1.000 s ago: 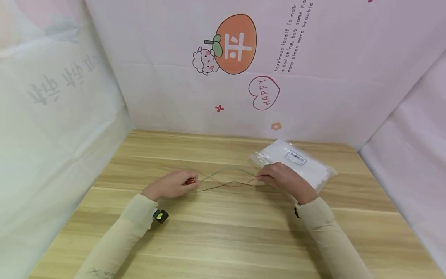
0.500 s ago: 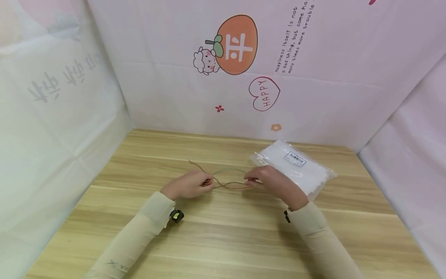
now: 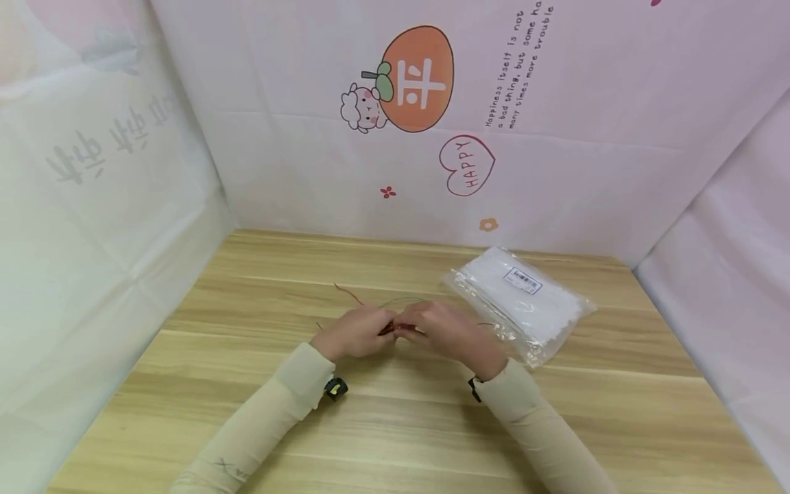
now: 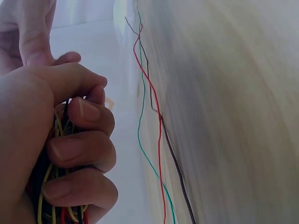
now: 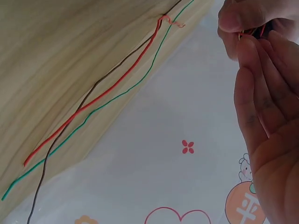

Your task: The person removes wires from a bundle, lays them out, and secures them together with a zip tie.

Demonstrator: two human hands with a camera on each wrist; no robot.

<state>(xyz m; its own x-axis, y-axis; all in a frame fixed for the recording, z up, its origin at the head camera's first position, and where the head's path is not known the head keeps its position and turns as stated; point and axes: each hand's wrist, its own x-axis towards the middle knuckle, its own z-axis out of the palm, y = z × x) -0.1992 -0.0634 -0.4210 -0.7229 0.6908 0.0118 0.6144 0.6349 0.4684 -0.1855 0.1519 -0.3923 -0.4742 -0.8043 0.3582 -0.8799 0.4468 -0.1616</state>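
Observation:
My left hand [image 3: 356, 332] is curled round a bundle of thin wires [image 4: 53, 213] with yellow, red and black strands. Against it, over the middle of the table, is my right hand [image 3: 446, 331], whose thumb and fingertips pinch the red part of the bundle [image 3: 404, 327]. The right palm [image 5: 275, 154] faces the right wrist camera, and the left fingers hide much of the bundle. Three loose wires lie beyond the hands: a red wire [image 5: 117, 83], a green wire [image 5: 126, 92] and a dark brown wire [image 5: 89, 91], crossing one another.
A clear plastic bag [image 3: 515, 295] of white contents with a barcode label [image 3: 523, 280] lies at the back right of the wooden table [image 3: 395, 425]. White printed cloth [image 3: 296, 171] stands behind the table and along both sides.
Both hands have moved toward each other and now meet. The right hand has let go of the loose wires it held apart, which lie on the table, and has taken hold at the bundle.

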